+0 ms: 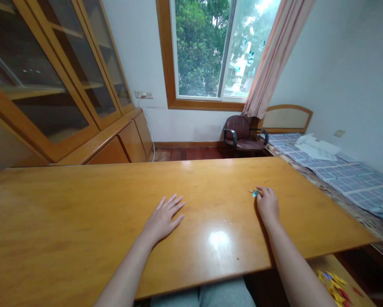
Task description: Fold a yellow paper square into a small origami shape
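Observation:
My left hand (164,219) lies flat on the wooden table (82,213), palm down with its fingers spread, and holds nothing. Farther right, my right hand (268,204) is closed in a pinch at the tabletop. Between its thumb and fingertips is a small teal and yellow-orange object (255,193); it is too small for me to tell its kind. A thin loop or strand sticks out on its left side. The palm side of the right hand is hidden.
An open drawer or low shelf (354,281) below the table's right front edge holds several yellow and red small pieces (334,285). A bed (348,170) stands along the right, a chair (242,134) beyond the table, and a glass-door cabinet (73,64) on the left.

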